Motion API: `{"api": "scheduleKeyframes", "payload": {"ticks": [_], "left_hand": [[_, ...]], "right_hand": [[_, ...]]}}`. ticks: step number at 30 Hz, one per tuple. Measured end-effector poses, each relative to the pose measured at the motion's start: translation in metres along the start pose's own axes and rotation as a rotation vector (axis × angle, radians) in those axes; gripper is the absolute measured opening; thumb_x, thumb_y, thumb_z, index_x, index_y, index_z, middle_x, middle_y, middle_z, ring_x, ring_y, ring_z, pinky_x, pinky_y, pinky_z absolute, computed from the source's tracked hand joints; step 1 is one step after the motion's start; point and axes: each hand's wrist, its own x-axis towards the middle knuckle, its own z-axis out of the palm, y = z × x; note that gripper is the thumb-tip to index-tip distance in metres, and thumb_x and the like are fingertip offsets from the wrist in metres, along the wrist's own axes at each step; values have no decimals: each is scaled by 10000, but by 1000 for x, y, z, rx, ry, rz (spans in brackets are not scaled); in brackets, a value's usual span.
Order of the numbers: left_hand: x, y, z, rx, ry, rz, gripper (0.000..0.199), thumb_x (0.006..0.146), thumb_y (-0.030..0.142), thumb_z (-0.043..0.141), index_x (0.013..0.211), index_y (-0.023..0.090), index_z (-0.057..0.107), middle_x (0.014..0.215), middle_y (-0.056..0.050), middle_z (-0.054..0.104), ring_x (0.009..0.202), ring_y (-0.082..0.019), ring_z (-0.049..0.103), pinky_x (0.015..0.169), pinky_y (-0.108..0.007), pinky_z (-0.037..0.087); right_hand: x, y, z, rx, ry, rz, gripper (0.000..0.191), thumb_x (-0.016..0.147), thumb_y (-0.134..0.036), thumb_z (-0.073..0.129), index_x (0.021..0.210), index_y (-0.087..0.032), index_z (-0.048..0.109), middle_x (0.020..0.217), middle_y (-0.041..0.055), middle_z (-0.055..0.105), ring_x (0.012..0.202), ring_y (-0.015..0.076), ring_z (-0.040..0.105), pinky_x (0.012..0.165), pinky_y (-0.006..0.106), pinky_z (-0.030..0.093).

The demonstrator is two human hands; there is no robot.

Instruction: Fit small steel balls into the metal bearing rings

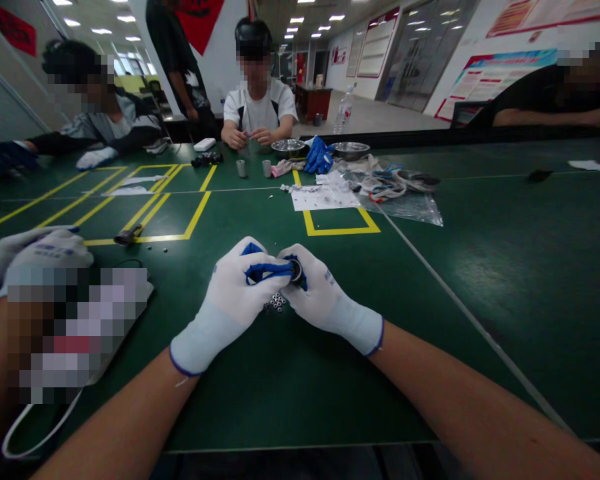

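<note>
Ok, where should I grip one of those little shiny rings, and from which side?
Probably best pinched by the outer rim, from the near side: the shiny rings lie small and loose, uncovered there, while the left hand and right hand flank them.

We see only the round rim of a dark part (296, 270); the left hand (243, 280) and right hand (317, 290) hide the rest. Small metal pieces (277, 303) nearby are too tiny for us to identify. Pixelation obscures the white corded device (93, 327); the top edge crops a standing person (177, 60).
</note>
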Motion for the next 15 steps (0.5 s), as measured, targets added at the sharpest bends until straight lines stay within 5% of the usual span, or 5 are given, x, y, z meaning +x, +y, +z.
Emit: {"api": "scheduleKeyframes", "payload": {"ticks": [15], "left_hand": [[1, 2, -2, 118, -108, 28, 104, 907, 275, 767, 825, 219, 796, 891, -11, 658, 777, -175, 632, 702, -334, 565]], "right_hand": [[-1, 2, 1, -26, -79, 8, 187, 942, -162, 641, 1082, -201, 524, 1005, 60, 626, 913, 216, 645, 812, 400, 574]]}}
